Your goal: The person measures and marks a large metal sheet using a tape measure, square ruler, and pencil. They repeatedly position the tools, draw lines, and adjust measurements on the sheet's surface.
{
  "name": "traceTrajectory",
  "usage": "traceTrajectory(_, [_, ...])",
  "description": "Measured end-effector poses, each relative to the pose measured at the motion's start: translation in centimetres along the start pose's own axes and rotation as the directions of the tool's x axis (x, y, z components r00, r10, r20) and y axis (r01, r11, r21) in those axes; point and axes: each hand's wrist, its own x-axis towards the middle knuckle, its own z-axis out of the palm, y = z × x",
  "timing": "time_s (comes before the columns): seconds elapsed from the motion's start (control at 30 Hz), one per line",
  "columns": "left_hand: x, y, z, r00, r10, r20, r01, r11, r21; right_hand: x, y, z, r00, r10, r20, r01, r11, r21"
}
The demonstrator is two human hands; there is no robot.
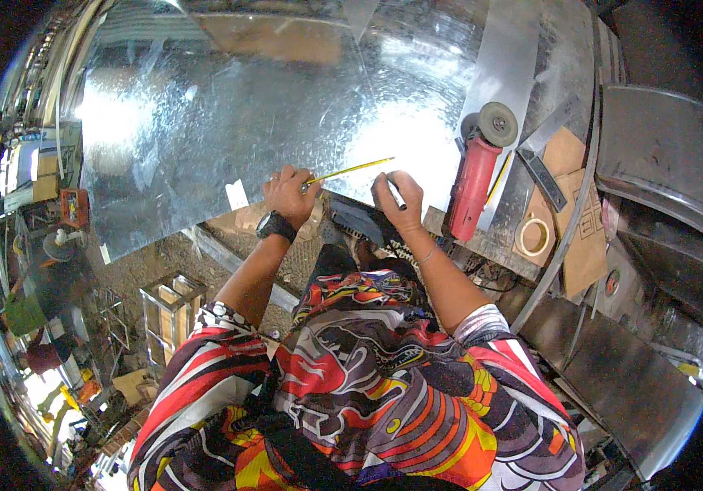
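A large shiny metal sheet [204, 123] lies before me, its near edge by my hands. My left hand [289, 196], with a black watch on the wrist, is closed on a tape measure. The tape's yellow blade [353, 168] reaches out to the right over the sheet; its case is mostly hidden by my fingers. In my right hand [405, 204], fingers curled, is a marker pen [396, 195] with a white barrel. That hand sits near the sheet's edge, just below the blade's far end. A small white tag [237, 195] is on the sheet left of my left hand.
A red angle grinder [473, 184] lies right of my right hand, beside a long metal strip [503, 65]. Farther right are a dark-handled metal tool [543, 180], a tape roll [534, 236] and cardboard [585, 225]. A metal frame [169, 315] stands lower left.
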Motion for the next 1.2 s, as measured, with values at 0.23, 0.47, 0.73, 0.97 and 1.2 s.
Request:
traceTrajectory(0.23, [0.2,0.3,-0.3,0.999,0.035,0.009,-0.035,0.999,0.035,-1.2,0.8,0.0,0.923,0.384,-0.028,-0.366,0.898,0.244])
traceTrajectory(0.47, [0.3,0.4,-0.5,0.999,0.015,0.050,-0.016,1.000,0.012,-1.3,0.4,0.0,0.891,0.453,0.020,-0.431,0.833,0.348])
traceTrajectory(0.73, [0.5,0.6,-0.6,0.994,-0.016,0.104,0.017,1.000,-0.007,-1.1,0.2,-0.1,0.910,0.415,0.007,-0.396,0.861,0.321])
traceTrajectory(0.97, [0.5,1.3,-0.7,0.997,-0.003,0.075,0.003,1.000,-0.001,-1.1,0.4,-0.1,0.896,0.444,0.010,-0.430,0.860,0.274])
traceTrajectory(1.2, [0.8,1.8,-1.1,0.994,-0.019,0.107,0.018,1.000,0.008,-1.3,0.9,0.0,0.926,0.376,-0.021,-0.364,0.907,0.210])
